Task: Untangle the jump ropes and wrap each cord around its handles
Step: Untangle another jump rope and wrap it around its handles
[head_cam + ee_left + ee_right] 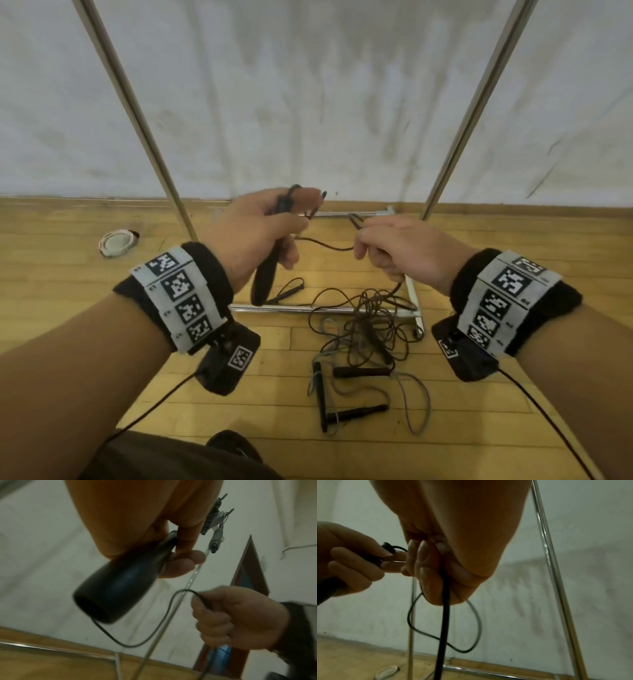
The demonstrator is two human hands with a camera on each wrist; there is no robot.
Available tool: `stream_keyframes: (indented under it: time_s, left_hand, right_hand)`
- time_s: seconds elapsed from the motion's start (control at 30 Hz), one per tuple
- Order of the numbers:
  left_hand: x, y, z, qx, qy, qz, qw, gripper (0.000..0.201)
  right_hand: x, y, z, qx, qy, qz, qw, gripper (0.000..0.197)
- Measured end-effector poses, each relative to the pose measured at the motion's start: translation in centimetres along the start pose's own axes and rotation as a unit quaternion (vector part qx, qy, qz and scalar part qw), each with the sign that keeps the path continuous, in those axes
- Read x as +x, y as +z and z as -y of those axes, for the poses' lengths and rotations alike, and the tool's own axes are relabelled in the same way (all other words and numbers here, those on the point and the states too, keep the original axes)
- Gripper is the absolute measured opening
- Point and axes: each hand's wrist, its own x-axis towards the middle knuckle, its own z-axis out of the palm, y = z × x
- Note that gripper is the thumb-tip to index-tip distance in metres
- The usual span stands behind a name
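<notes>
My left hand grips a black jump-rope handle upright, its fat end pointing down; the same handle fills the left wrist view. My right hand holds the thin black cord that sags between both hands, and the cord runs down from its curled fingers. On the floor below lies a tangle of black and grey cords with three black handles among them.
A chrome rack frame stands ahead, with two slanted poles and a low base bar just behind the tangle. A white roll lies on the wooden floor at left. A pale wall closes the back.
</notes>
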Motion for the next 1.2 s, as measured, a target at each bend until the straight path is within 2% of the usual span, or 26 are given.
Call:
stream_keyframes:
  time_s: [0.07, 0.13, 0.23, 0.4, 0.47, 0.53, 0.6, 0.67, 0.77, 0.9, 1.07, 1.2]
  left_hand:
    - [-0.3, 1.4, 0.0, -0.013, -0.007, 0.061, 0.998, 0.037]
    - [-0.7, 2.1, 0.0, 0.007, -0.018, 0.086, 0.996, 0.034]
    - [-1.0, 2.5, -0.2, 0.041, -0.027, 0.076, 0.996, 0.025]
    - [-1.0, 3.5, -0.4, -0.006, -0.061, 0.065, 0.996, 0.034]
    - [-0.9, 4.1, -0.3, -0.02, -0.078, 0.051, 0.995, 0.028]
    - [-0.8, 4.6, -0.3, -0.046, -0.09, 0.029, 0.995, 0.017]
    - [-0.7, 4.6, -0.3, -0.076, -0.083, -0.001, 0.994, 0.027]
    - [-0.5, 4.3, -0.6, -0.095, -0.059, -0.032, 0.993, 0.032]
    - [0.0, 2.6, -1.7, -0.109, -0.008, -0.091, 0.99, 0.02]
    - [0.5, -0.5, -2.4, -0.105, 0.02, -0.168, 0.98, 0.017]
    - [0.7, -3.3, -2.5, -0.101, 0.012, -0.269, 0.958, 0.011]
    - [1.0, -5.6, -2.3, -0.107, -0.001, -0.317, 0.943, 0.008]
  right_hand:
    - [-0.4, 0.5, 1.1, 0.018, -0.019, 0.002, 1.0, 0.028]
    - [-0.7, 0.7, 1.7, 0.034, -0.031, 0.007, 0.999, 0.026]
    - [-1.3, 0.4, 1.9, 0.049, -0.038, 0.005, 0.998, 0.025]
    - [-1.8, 0.3, 2.0, 0.029, -0.03, 0.03, 0.999, 0.028]
    - [-1.8, 0.8, 1.9, 0.023, -0.032, 0.042, 0.998, 0.029]
    - [-1.8, 1.4, 1.8, 0.016, -0.04, 0.047, 0.998, 0.027]
    - [-1.7, 1.8, 1.5, 0.001, -0.051, 0.05, 0.997, 0.026]
    - [-1.6, 2.0, 1.0, -0.018, -0.063, 0.04, 0.997, 0.026]
    - [-1.6, 1.6, -0.7, -0.04, -0.066, 0.027, 0.997, 0.026]
    - [-1.4, 0.2, -4.3, -0.124, -0.033, 0.016, 0.992, 0.026]
    - [-1.1, -2.4, -8.4, -0.213, 0.043, 0.011, 0.976, 0.031]
    - [-1.1, -4.0, -9.9, -0.249, 0.058, -0.017, 0.967, 0.034]
